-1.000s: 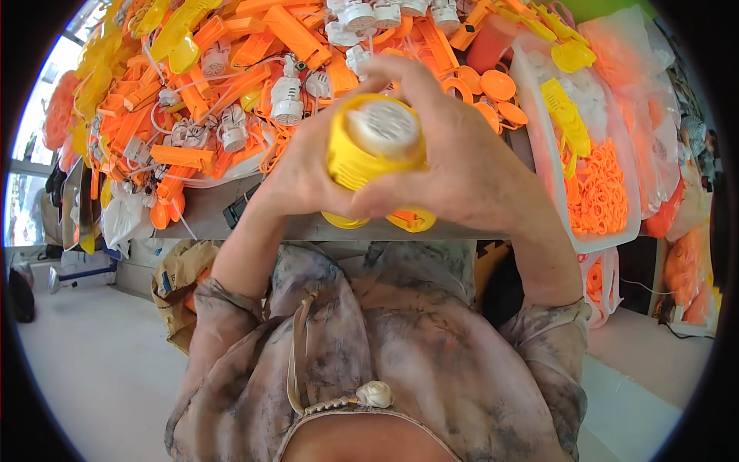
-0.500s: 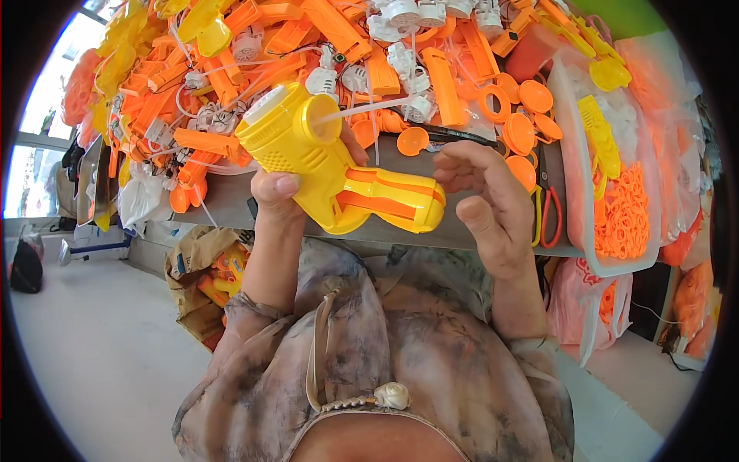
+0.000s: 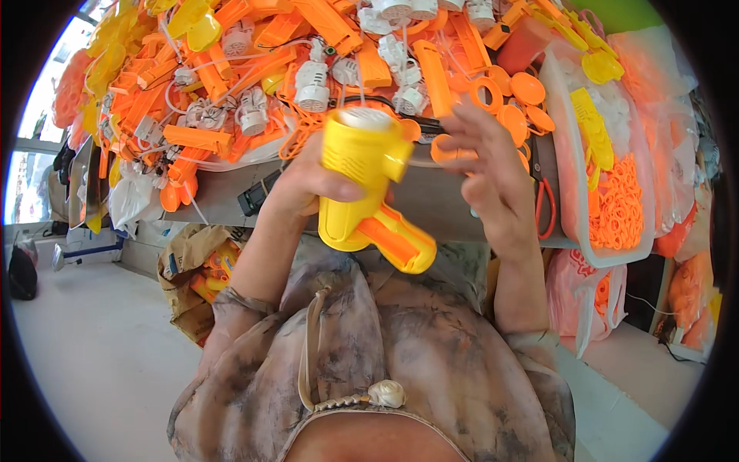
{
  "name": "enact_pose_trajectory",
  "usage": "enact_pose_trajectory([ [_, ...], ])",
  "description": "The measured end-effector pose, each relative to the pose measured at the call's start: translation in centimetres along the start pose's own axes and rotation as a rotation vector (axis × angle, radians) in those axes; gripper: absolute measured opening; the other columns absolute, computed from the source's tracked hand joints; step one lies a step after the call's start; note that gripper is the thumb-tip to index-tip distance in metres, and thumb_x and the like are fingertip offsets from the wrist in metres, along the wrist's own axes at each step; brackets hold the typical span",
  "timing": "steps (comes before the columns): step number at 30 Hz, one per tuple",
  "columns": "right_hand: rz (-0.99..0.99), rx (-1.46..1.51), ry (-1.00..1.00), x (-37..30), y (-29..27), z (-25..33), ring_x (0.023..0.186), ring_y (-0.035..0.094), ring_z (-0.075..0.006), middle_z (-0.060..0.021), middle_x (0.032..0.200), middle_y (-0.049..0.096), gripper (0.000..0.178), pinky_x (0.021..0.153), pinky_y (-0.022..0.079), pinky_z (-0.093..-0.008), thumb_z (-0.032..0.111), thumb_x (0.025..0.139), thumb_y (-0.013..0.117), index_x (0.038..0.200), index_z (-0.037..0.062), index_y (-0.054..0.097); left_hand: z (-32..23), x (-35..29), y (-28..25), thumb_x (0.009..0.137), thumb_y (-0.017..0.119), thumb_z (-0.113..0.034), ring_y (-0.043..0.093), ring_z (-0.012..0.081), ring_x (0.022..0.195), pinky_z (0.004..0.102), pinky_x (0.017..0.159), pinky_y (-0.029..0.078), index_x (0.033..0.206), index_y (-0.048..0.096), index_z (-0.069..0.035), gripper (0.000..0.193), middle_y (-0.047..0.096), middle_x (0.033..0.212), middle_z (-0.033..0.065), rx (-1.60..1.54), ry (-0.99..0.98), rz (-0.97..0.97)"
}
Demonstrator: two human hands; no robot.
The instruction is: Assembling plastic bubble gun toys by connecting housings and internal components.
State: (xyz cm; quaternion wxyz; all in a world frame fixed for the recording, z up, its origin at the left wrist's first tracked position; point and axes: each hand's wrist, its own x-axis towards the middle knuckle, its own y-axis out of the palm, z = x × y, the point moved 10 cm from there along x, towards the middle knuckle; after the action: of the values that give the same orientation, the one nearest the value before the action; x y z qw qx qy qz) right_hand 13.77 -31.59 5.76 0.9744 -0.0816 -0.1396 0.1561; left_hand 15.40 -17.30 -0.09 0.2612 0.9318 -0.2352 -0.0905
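My left hand [image 3: 312, 181] is wrapped round the body of a yellow toy gun [image 3: 346, 154], its thumb pressed across the near side. The gun stands roughly upright, with a white round part [image 3: 365, 118] at its top end. Its handle, with an orange inset, slants down to the right. To the right, my right hand [image 3: 493, 181] is raised with its fingers spread and holds nothing that I can see. Its slightly blurred fingertips overlap orange round caps [image 3: 511, 122] on the table; whether they touch is unclear.
Orange strips [image 3: 198, 138], white motor-like units [image 3: 312, 86] and wires are heaped across the grey table [image 3: 431, 202]. Red-handled scissors [image 3: 546, 208] lie right of my right hand. Beyond them stands a clear bin [image 3: 608, 260] of orange links. A brown paper bag [image 3: 181, 258] sits below, left.
The toy gun has turned more upright and shifted right in my left hand, and its handle now points lower. My right hand has risen slightly toward the orange caps, fingers spread wider.
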Motion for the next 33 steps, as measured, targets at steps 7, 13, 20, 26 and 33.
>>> enact_pose_trajectory([
  [7, 0.437, -0.131, -0.147, 0.6, 3.2, -0.5, 0.122, 0.043, -0.0250, -0.0100, 0.133, 0.045, 0.091, 0.100, 0.035, -0.0375, 0.047, 0.064, 0.078, 0.136, 0.0056, 0.039, 5.4, 0.3, 2.5, 0.046, 0.084, -0.017, 0.061, 0.0239, 0.098, 0.0341, 0.087, 0.048, 0.122, 0.048, 0.004, 0.087, 0.061, 0.109, 0.0135, 0.212, -0.347, 0.309],
  [13, 0.493, -0.229, -0.197, -1.1, 3.7, -0.5, 0.122, 0.043, -0.0292, -0.0118, 0.133, 0.045, 0.092, 0.102, 0.034, -0.0392, 0.032, 0.059, 0.083, 0.136, 0.0067, 0.039, 5.4, 0.4, 2.8, 0.052, 0.081, -0.016, 0.061, 0.0208, 0.097, 0.0320, 0.087, 0.048, 0.121, 0.049, 0.005, 0.079, 0.062, 0.107, 0.0118, 0.005, -0.284, 0.261],
  [20, 0.299, -0.220, -0.155, -1.2, 2.7, -1.3, 0.114, 0.050, -0.0249, -0.0101, 0.124, 0.049, 0.078, 0.095, 0.042, -0.0357, 0.010, 0.057, 0.084, 0.124, 0.0090, 0.044, 5.6, 1.4, 1.5, 0.053, 0.083, -0.015, 0.061, 0.0193, 0.097, 0.0299, 0.086, 0.048, 0.118, 0.051, 0.005, 0.075, 0.063, 0.107, 0.0109, 0.122, -0.319, 0.314],
  [26, 0.218, -0.215, -0.206, -1.3, 2.4, -1.4, 0.112, 0.050, -0.0296, -0.0121, 0.120, 0.048, 0.075, 0.092, 0.043, -0.0377, 0.012, 0.056, 0.085, 0.119, 0.0098, 0.044, 4.2, 2.3, 1.3, 0.052, 0.085, -0.012, 0.061, 0.0183, 0.095, 0.0285, 0.085, 0.047, 0.114, 0.054, 0.005, 0.071, 0.063, 0.105, 0.0114, 0.233, -0.238, 0.330],
  [33, 0.177, -0.299, -0.323, -1.4, 1.5, -1.0, 0.110, 0.049, -0.0334, -0.0136, 0.119, 0.046, 0.072, 0.091, 0.043, -0.0392, 0.013, 0.057, 0.085, 0.116, 0.0087, 0.044, 2.3, 2.6, 1.7, 0.055, 0.087, -0.015, 0.058, 0.0189, 0.104, 0.0338, 0.086, 0.046, 0.123, 0.041, 0.001, 0.084, 0.062, 0.109, 0.0112, 0.422, -0.202, 0.268],
])
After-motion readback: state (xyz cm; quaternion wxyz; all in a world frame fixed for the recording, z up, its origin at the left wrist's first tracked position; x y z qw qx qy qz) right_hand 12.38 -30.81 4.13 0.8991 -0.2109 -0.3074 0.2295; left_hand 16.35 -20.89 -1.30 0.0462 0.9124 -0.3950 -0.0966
